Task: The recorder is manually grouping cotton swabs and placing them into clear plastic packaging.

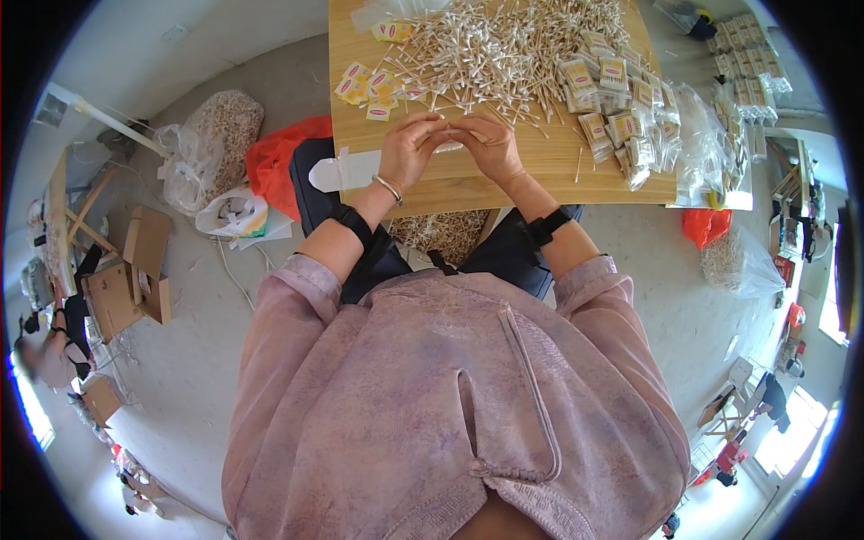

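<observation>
My left hand (412, 148) and my right hand (490, 146) meet over the near part of the wooden table, fingers pinched. Between them they hold a small clear plastic bag (446, 145), partly hidden by the fingers. Just beyond the hands spreads a large loose pile of cotton swabs (504, 58). Several small yellow and white cards (367, 85) lie beyond my left hand. On the right is a heap of filled swab packets (621, 108). A white sheet with a clear film (346, 169) rests at the table's near left edge, beside my left wrist.
More swabs fill a container (436, 232) below the table's near edge. Clear plastic bags (706, 135) hang over the right edge. A big sack of swabs (220, 135) and a red bag (279, 157) stand on the left floor. Cardboard boxes (135, 279) and a person (58, 360) are farther left.
</observation>
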The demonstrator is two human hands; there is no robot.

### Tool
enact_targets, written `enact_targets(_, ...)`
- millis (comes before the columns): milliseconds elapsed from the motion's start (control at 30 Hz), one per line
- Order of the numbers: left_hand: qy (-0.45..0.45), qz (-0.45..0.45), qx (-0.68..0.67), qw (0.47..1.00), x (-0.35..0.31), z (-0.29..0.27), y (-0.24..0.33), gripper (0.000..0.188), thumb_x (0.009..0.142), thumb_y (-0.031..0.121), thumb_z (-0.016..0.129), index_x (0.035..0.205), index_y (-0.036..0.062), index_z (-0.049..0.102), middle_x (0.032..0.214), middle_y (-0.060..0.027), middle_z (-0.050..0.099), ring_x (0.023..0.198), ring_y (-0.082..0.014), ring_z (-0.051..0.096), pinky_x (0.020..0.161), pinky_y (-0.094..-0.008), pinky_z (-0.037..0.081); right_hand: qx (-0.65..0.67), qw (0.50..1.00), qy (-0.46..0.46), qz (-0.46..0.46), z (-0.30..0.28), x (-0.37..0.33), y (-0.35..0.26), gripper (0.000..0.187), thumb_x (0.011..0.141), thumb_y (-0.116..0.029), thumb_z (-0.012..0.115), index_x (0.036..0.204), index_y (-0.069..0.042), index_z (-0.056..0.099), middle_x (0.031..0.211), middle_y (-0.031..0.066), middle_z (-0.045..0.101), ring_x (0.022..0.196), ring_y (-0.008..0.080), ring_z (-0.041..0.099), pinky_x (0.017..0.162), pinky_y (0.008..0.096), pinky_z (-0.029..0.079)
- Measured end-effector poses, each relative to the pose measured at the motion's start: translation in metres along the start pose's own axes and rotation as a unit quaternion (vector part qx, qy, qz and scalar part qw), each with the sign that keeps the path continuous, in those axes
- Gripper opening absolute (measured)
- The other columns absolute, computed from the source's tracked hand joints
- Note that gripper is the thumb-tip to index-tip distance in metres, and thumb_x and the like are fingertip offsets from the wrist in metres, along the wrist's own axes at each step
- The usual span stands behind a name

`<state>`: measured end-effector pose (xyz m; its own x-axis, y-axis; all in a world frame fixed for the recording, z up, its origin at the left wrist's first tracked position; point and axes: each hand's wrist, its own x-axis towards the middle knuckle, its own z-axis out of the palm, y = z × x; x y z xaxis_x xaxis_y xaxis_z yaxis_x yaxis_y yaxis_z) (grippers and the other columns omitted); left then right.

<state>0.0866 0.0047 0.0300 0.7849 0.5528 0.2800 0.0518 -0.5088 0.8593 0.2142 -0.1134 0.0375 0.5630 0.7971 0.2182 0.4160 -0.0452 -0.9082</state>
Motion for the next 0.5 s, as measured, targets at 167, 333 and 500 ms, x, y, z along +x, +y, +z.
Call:
enact_targets(167,0.074,0.147,0.146,0.975,-0.003,-0.005,0.008,0.016,0.073,0.007,0.072,0.088,0.0080,0.069,0.084,-0.0049,0.062,0.082,-0.0227,0.060,0.071,-0.0329,0.050,-0.149,0.974,-0.001,-0.173,-0.005,-0.003,-0.001,0.020,0.074,-0.006,0.069,0.094,-0.008,0.070,0.097,0.0061,0.067,0.084,0.0242,0.061,0.071,0.0333,0.051)
enact_targets(333,0.011,0.212,0.261,0.942,-0.002,-0.015,0.006,0.019,0.072,0.010,0.068,0.091,0.0145,0.068,0.084,0.0027,0.059,0.082,-0.0175,0.056,0.074,-0.0312,0.046,-0.236,0.938,-0.007,-0.254,-0.009,-0.005,0.003,0.028,0.072,-0.005,0.066,0.099,-0.010,0.068,0.100,0.0039,0.066,0.090,0.0221,0.062,0.073,0.0328,0.052)
enact_targets(500,-0.007,0.262,0.330,0.907,-0.011,-0.015,0.011,0.022,0.075,0.013,0.061,0.096,0.0136,0.067,0.083,0.0046,0.057,0.083,-0.0138,0.055,0.080,-0.0311,0.042,-0.312,0.904,0.017,-0.292,-0.005,-0.014,-0.002,0.030,0.069,-0.005,0.063,0.098,-0.009,0.067,0.100,0.0028,0.065,0.090,0.0202,0.063,0.074,0.0319,0.051)
